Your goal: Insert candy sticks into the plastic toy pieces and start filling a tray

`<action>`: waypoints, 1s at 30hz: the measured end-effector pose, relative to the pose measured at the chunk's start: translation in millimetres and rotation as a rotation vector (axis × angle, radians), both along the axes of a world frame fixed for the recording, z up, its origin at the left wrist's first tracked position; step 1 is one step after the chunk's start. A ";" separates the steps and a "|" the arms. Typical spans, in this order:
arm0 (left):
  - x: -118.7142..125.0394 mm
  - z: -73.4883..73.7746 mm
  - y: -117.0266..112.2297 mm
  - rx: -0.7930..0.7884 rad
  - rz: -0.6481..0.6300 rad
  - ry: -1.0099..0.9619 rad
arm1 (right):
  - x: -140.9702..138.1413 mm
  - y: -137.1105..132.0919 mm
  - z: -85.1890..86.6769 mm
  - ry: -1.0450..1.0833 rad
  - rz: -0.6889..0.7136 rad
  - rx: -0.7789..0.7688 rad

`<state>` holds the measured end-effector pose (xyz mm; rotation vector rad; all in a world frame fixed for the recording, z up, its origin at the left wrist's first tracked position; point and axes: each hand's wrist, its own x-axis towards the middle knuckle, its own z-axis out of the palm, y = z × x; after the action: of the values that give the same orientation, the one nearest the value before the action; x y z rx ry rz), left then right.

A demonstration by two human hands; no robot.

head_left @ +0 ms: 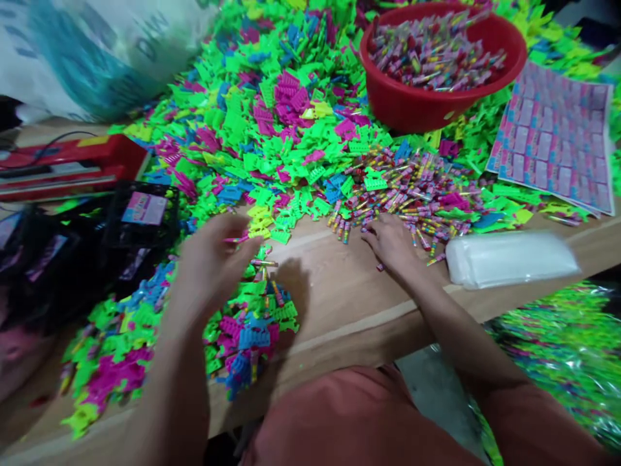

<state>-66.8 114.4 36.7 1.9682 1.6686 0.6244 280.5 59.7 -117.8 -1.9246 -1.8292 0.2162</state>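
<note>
- Basin [388, 97] of wrapped sticks [436, 55] at the back, on a heap of plastic pieces [272, 142]
- Printed sheet [557, 139] right of the basin
- Loose sticks [412, 194] just behind the right hand [388, 243]
- Folded plastic bags [509, 259] on the surface [349, 304], right of that hand
- Smaller heap [247, 336] just before the left hand [213, 262]
- Sealer [72, 168] far left

a wooden table [349, 304] heaped with neon plastic pieces [272, 149].

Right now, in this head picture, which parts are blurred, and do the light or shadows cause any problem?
In the head view, the left hand is soft with motion blur, and a dark shadow falls beside it on the wooden table. The white plastic pack and the printed sack also look smeared. Wide-angle distortion bends the table edge; slight glare shows on the shiny sheet.
</note>
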 end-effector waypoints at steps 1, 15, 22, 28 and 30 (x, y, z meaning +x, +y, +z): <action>22.5 -12.8 9.8 0.005 -0.094 0.067 | -2.7 0.6 -2.5 0.004 0.005 0.008; 144.2 -108.2 92.8 -0.075 -0.328 0.339 | -25.5 -26.9 5.3 0.268 0.074 0.111; 123.3 -92.4 72.0 -0.110 -0.307 0.296 | -44.9 -34.4 15.9 0.816 0.059 0.101; 96.1 -68.5 27.0 -0.053 -0.434 0.141 | -58.1 -40.2 26.8 1.096 0.101 0.048; 91.0 -62.4 11.1 -0.058 -0.501 0.038 | -61.6 -43.2 27.4 1.088 0.115 0.050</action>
<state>24.2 125.4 -25.8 2.2443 1.1246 0.3457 218.8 16.5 -90.4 -1.2175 -1.1499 1.0076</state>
